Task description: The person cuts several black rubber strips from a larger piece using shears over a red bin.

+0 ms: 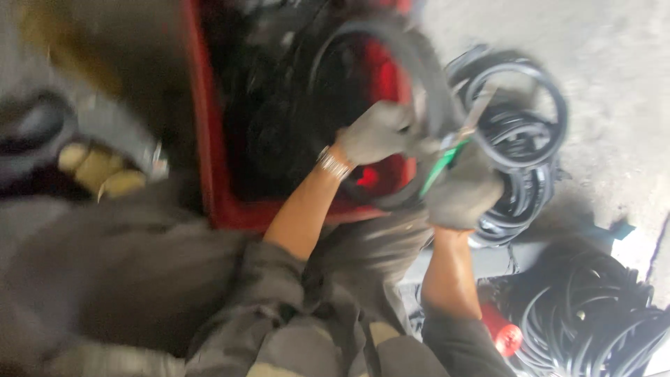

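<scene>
- Left hand: gloved in grey, a metal band at the wrist; closed on the black rubber ring at its lower right arc, over the red crate.
- Right hand: gloved in grey, closed round a green-handled cutter; whether it also grips the ring cannot be told through the blur.
- Black rubber ring: a large loop held up on edge, rising up and away from both hands; its upper arc lies over the crate, its near arc passes between the two hands. The left hand is the nearer to it.
- Cutter: long axis slants from lower left to upper right, its tip touching or just beside the ring where the hands meet.
- Red crate: dark rubber pieces inside, behind the ring.
- Stack of black rings: on the concrete floor, just right of the right hand.
- Coil of black tubing: lower right, well apart from the hands.
- Red-capped object: beside the right sleeve; kind unclear.
</scene>
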